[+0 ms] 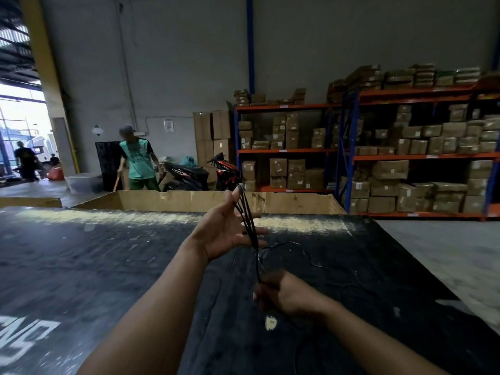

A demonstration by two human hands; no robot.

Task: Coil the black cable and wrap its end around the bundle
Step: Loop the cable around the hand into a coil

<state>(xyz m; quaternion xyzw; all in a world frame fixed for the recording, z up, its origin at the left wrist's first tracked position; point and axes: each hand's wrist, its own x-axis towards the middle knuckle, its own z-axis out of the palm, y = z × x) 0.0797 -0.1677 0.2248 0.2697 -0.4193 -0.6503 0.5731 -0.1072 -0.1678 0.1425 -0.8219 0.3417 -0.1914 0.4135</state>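
Head view: black cable (pixel 247 220) looped over left hand (pixel 224 231) (scooter (pixel 186 175) lettering blurred)

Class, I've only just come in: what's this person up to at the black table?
A person is coiling a black cable. The left hand is held open and upright with several loops hung over its fingers. The right hand pinches the strand below and feeds it up. Loose cable trails across the black table, so the coil is unfinished and no end is wrapped around it yet.

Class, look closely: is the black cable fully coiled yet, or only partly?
Partly coiled. Several loops of the cable hang over the left hand; a loose tail trails across the table.
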